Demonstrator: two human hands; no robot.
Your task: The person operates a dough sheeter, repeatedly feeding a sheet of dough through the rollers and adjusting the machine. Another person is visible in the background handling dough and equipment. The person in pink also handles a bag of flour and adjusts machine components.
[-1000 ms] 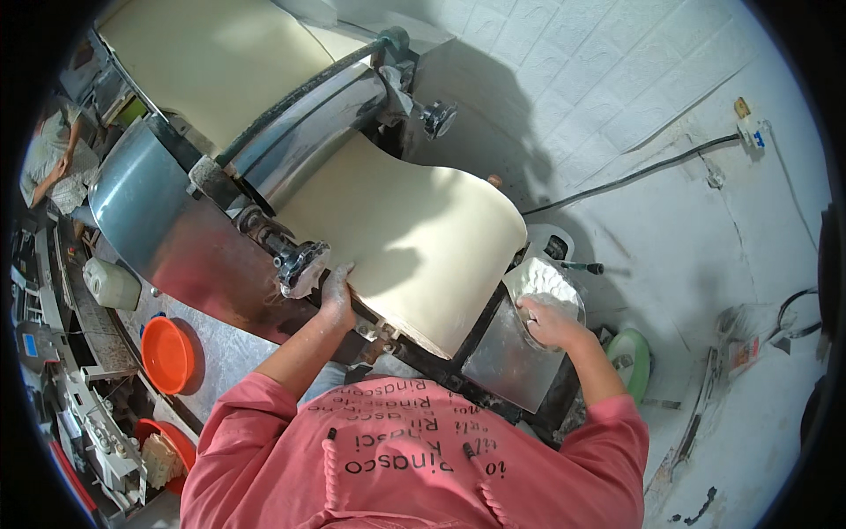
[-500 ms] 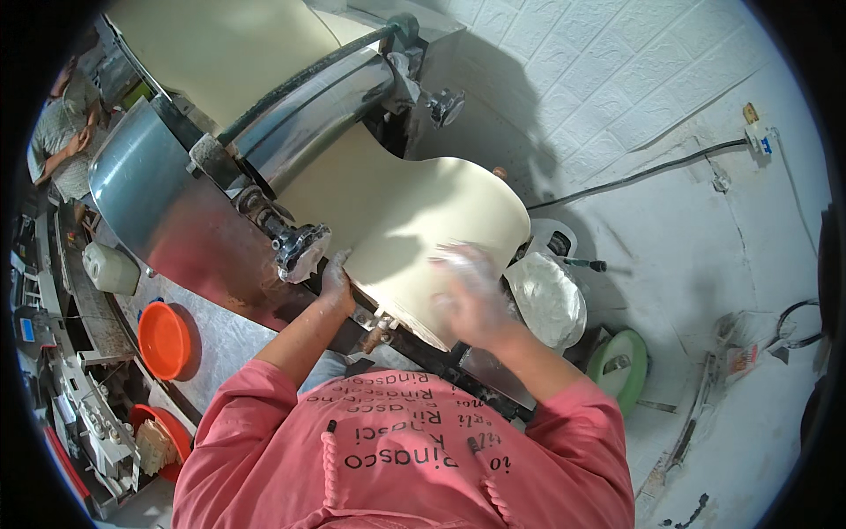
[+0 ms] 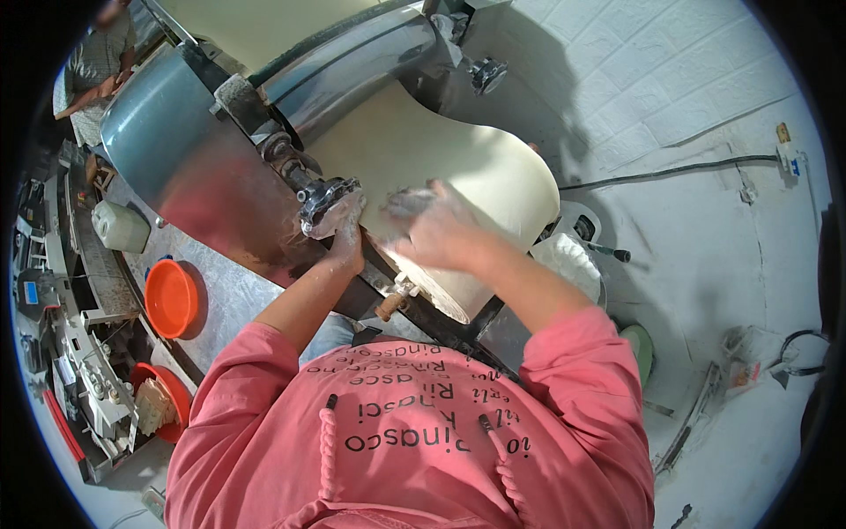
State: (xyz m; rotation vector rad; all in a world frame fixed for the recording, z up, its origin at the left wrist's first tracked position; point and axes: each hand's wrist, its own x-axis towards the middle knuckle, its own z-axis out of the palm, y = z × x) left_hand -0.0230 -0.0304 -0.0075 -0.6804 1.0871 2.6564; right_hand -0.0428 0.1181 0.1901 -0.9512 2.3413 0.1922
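Note:
A cream, curved belt-like sheet (image 3: 489,176) lies on a dark metal frame beside a curved, polished metal panel (image 3: 185,176). My left hand (image 3: 347,236) is at the sheet's near-left edge, against a metal handwheel (image 3: 319,201). Its fingers are partly hidden by the wheel and the edge, so their grip is unclear. My right hand (image 3: 430,227), whitened with powder or paste, is over the sheet just right of my left hand; motion smears its fingers. A shallow pale container with white material (image 3: 568,263) sits to the right, partly behind my right forearm.
A person (image 3: 97,75) stands at the upper left. Orange basins (image 3: 172,298), a plastic jug (image 3: 119,227) and cluttered metal items (image 3: 84,353) lie along the left. A white wall (image 3: 670,62) with a black hose (image 3: 670,170) borders the right, near a green basin (image 3: 636,353).
My right hand has moved up and left from the pale container onto the cream sheet. My left hand remains by the handwheel. The camera's view has shifted, raising the machine in frame.

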